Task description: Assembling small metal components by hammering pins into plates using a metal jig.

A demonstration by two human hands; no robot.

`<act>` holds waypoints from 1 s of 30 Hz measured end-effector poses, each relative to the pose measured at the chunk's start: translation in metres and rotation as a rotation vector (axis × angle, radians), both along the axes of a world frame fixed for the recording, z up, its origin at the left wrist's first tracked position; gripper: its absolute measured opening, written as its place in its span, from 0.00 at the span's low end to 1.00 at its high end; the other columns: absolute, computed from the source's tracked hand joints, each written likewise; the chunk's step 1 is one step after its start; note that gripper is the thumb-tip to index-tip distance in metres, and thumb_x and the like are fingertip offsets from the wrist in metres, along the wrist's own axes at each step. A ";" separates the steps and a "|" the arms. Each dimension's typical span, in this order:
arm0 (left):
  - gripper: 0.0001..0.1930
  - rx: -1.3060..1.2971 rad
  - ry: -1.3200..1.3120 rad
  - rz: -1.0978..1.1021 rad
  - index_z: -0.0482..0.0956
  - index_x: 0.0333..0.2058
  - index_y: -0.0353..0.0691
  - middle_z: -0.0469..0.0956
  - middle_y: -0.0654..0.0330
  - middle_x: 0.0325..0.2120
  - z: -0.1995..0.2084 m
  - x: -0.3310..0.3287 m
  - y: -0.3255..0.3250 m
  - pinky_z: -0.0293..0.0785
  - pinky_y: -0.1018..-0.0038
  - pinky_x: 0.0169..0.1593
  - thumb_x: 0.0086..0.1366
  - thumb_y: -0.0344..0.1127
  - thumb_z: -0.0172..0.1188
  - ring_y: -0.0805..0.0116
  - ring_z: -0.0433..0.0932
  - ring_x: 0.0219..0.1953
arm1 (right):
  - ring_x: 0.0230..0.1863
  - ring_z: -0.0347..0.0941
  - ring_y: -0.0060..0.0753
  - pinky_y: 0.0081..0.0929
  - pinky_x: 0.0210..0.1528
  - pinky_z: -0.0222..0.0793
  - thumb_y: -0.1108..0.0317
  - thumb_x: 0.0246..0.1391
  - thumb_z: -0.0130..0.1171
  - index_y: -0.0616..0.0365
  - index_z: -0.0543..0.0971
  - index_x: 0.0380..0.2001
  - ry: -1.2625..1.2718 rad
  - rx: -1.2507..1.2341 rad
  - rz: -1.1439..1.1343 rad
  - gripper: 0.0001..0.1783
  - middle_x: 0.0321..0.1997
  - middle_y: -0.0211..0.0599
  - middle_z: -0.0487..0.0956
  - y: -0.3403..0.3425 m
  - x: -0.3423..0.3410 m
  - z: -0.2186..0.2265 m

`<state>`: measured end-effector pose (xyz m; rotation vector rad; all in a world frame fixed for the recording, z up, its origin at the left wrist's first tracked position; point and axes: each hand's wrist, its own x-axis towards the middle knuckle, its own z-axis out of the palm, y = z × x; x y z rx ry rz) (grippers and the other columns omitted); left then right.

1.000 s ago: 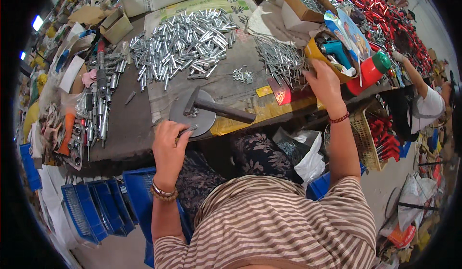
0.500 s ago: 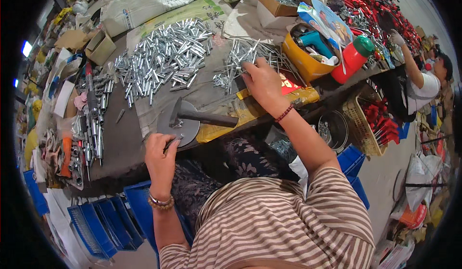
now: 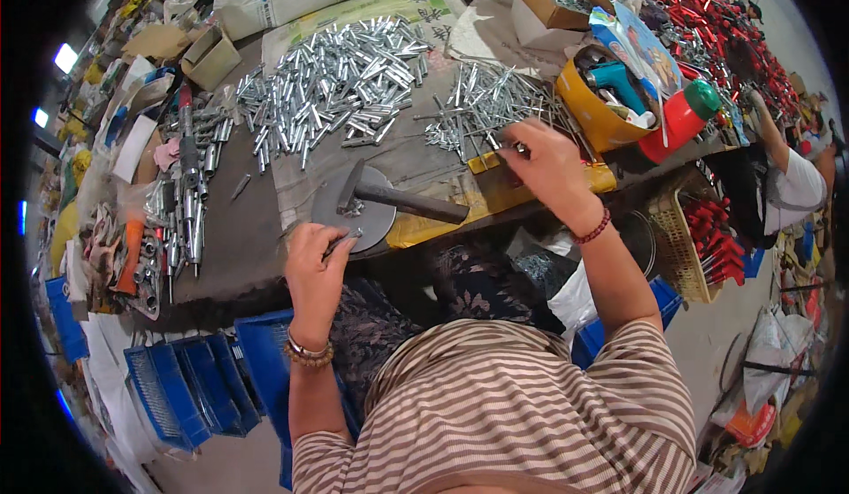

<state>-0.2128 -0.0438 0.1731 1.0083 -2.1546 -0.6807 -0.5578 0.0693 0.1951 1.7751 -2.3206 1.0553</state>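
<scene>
My left hand [image 3: 314, 262] is at the table's front edge, thumb and forefinger pinched on a small metal part [image 3: 338, 244] beside a round grey metal plate [image 3: 376, 224]. A hammer [image 3: 411, 205] lies with its head on that plate and its handle pointing right. My right hand [image 3: 555, 168] hangs over a yellow package [image 3: 500, 195], fingers bent together; whatever is between them I cannot make out. Just beyond it lies a pile of thin metal pins [image 3: 495, 100]. A larger heap of short silver metal tubes [image 3: 340, 83] spreads farther left.
A yellow container [image 3: 588, 122] holding a teal-handled tool stands right, beside a red bottle with green cap [image 3: 676, 122]. Metal tools [image 3: 190, 176] crowd the left side. Blue bins [image 3: 181, 392] sit below. A co-worker's arm [image 3: 774, 131] reaches toward red-handled pieces [image 3: 707, 25].
My right hand has drawn back from the pin pile toward me and to the right. My left hand keeps its pinch by the plate. The whole view has shifted slightly.
</scene>
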 end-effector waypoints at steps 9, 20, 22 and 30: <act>0.07 -0.014 -0.015 0.005 0.84 0.36 0.36 0.77 0.56 0.35 0.001 -0.002 0.000 0.75 0.66 0.42 0.61 0.28 0.70 0.57 0.79 0.37 | 0.42 0.81 0.58 0.51 0.42 0.77 0.68 0.56 0.66 0.53 0.73 0.50 0.104 0.108 -0.025 0.20 0.43 0.45 0.81 -0.053 0.039 -0.022; 0.07 -0.007 -0.007 -0.008 0.84 0.37 0.36 0.78 0.56 0.35 -0.001 0.004 -0.001 0.74 0.65 0.43 0.61 0.30 0.70 0.56 0.79 0.39 | 0.43 0.81 0.54 0.45 0.43 0.76 0.74 0.55 0.65 0.54 0.81 0.46 0.006 0.094 -0.077 0.15 0.45 0.45 0.83 -0.026 -0.005 -0.021; 0.07 -0.032 -0.010 -0.007 0.84 0.36 0.37 0.78 0.57 0.34 0.000 0.004 -0.002 0.74 0.65 0.43 0.61 0.30 0.70 0.56 0.79 0.39 | 0.43 0.81 0.53 0.44 0.43 0.76 0.75 0.55 0.65 0.55 0.82 0.46 -0.014 0.039 -0.057 0.14 0.44 0.45 0.83 -0.023 -0.003 -0.016; 0.05 -0.135 -0.059 0.013 0.86 0.34 0.38 0.79 0.58 0.33 0.003 0.004 -0.009 0.74 0.65 0.46 0.59 0.30 0.71 0.57 0.78 0.42 | 0.41 0.76 0.52 0.43 0.43 0.72 0.76 0.53 0.63 0.58 0.81 0.38 -0.023 0.023 0.478 0.08 0.36 0.42 0.75 -0.034 0.088 0.012</act>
